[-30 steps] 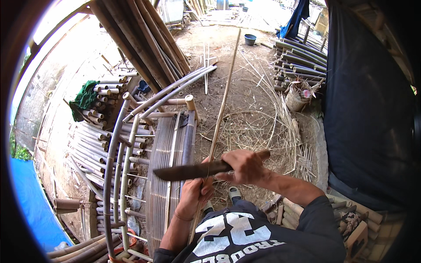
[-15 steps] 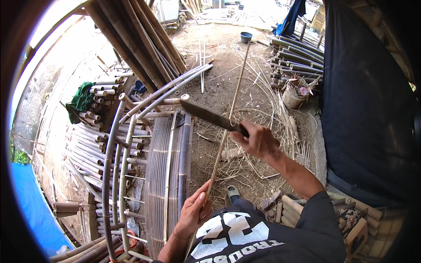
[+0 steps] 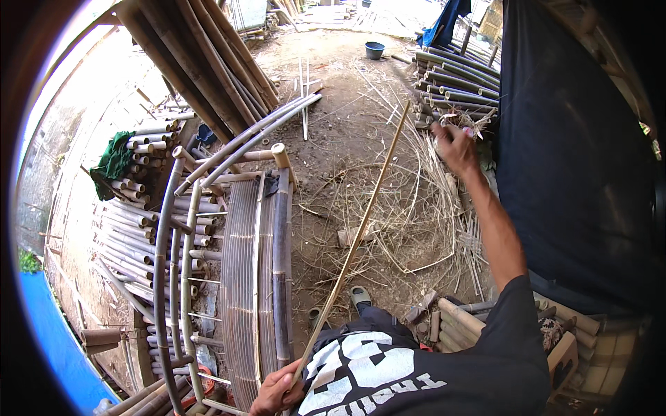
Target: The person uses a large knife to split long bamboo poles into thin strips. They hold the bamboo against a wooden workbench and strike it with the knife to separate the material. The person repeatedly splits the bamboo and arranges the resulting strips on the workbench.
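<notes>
My left hand (image 3: 277,391), low beside my shirt, is closed around the lower end of a long, thin bamboo strip (image 3: 370,213). The strip slants up and away to the right, its far end free in the air. My right hand (image 3: 456,150) is raised at the far right, arm stretched out, its fingers wrapped round the handle of a machete (image 3: 437,129). Motion smears the blade, which points away from me and stands apart from the strip.
A bamboo bench (image 3: 239,291) with a slatted seat stands close on my left. Bamboo shavings (image 3: 388,229) litter the ground ahead. Cut poles (image 3: 458,80) are stacked at the far right, near a dark hanging sheet (image 3: 576,173). A dark bucket (image 3: 374,50) stands farther off.
My right hand has swung the machete forward and right, off the strip. My left hand has drawn down toward me with the strip, whose far end is now nearer. The view has shifted slightly.
</notes>
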